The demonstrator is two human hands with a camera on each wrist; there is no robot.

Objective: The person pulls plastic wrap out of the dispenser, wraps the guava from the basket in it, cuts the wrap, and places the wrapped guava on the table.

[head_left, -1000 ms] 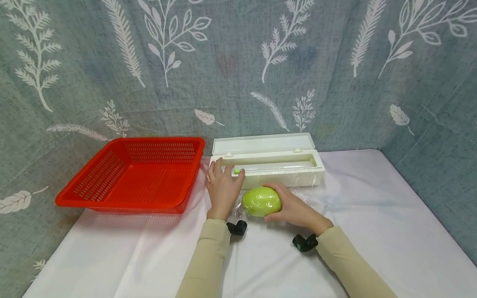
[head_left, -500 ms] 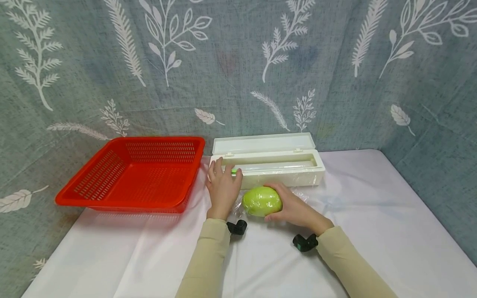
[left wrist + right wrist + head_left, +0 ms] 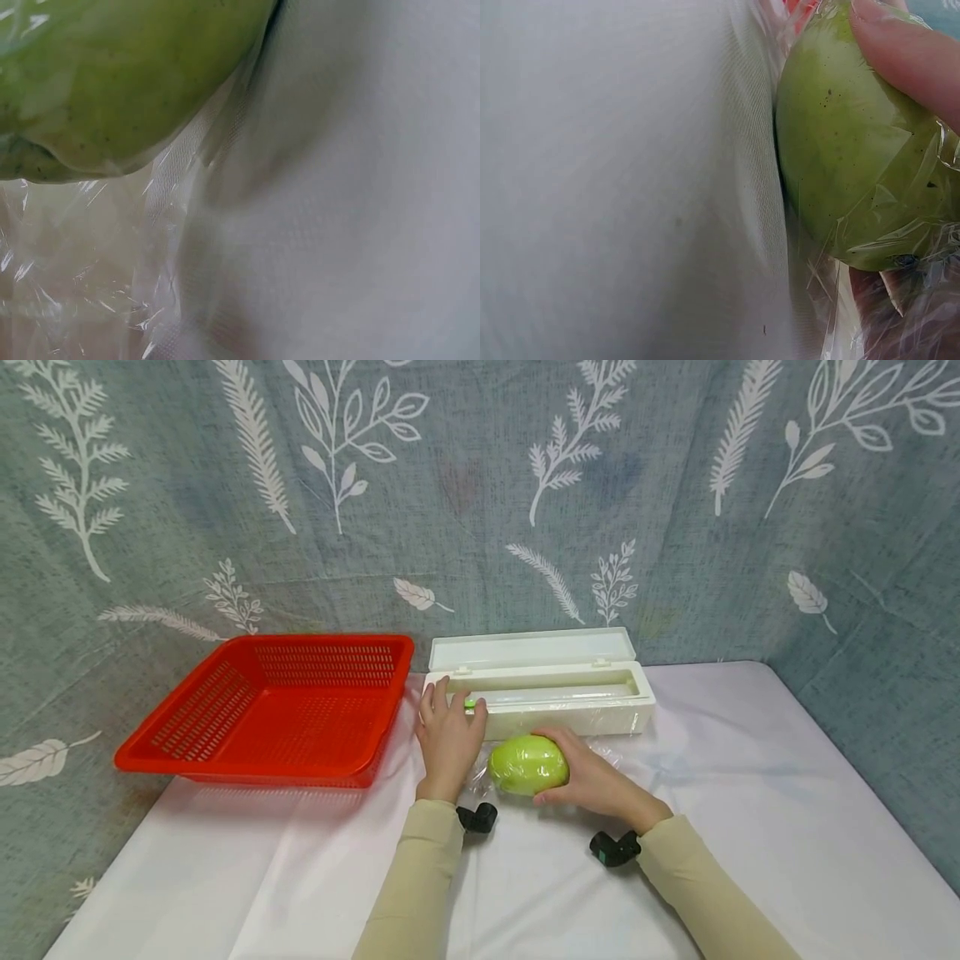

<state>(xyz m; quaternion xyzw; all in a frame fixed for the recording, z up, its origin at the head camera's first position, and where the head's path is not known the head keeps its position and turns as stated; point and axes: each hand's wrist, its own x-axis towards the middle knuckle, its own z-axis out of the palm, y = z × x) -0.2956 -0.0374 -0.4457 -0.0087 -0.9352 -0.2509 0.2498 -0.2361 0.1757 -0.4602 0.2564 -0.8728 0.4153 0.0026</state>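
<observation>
A green mango (image 3: 527, 765), wrapped in clear cling film (image 3: 82, 255), lies just in front of the long white cling film box (image 3: 577, 720). My right hand (image 3: 583, 779) grips its right end, thumb along the near side; the right wrist view shows the thumb (image 3: 915, 64) pressing film against the speckled skin. My left hand (image 3: 450, 739) reaches over the box's front left edge, fingers spread. Its thumb and index finger pinch the small green slide cutter (image 3: 470, 703). The box lid (image 3: 532, 648) stands open at the back, and a film roll (image 3: 555, 693) lies inside.
A red plastic basket (image 3: 300, 770) stands on the left of the table, beside the box. White cloth (image 3: 750, 827) covers the table. Behind it hangs a grey-green leaf-patterned curtain (image 3: 480, 493).
The left thumb and the green slide cutter have shifted slightly left along the box edge. The right hand and the mango stay in place.
</observation>
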